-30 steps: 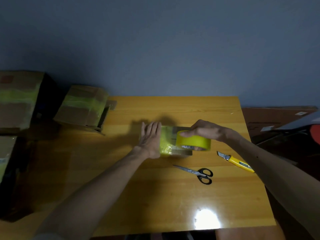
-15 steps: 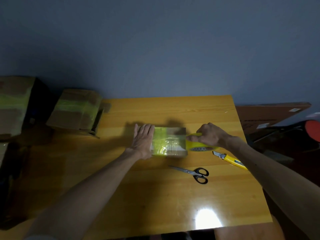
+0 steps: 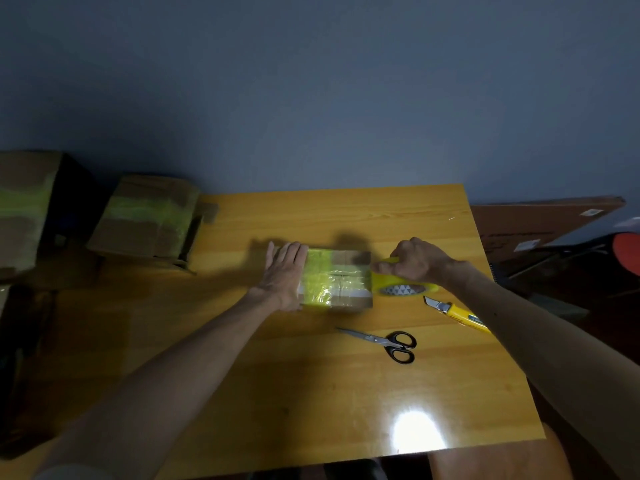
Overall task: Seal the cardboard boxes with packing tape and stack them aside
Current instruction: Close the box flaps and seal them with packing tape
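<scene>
- Cardboard box (image 3: 348,271), one, rectangular, glossy and yellow-taped, on your wooden desk (image 3: 311,393)
- Left hand (image 3: 284,273) flat against it, fingers straight
- Right hand (image 3: 417,261) grips one tape roll (image 3: 405,288)

What I can't see from here

My left hand (image 3: 284,275) covers the left end of the small box (image 3: 341,282). My right hand (image 3: 417,261) hides the top of the tape roll (image 3: 403,289). My forearm (image 3: 519,323) crosses the handle end of the knife (image 3: 457,311). The picture's left edge cuts off a taped box (image 3: 24,206).
</scene>
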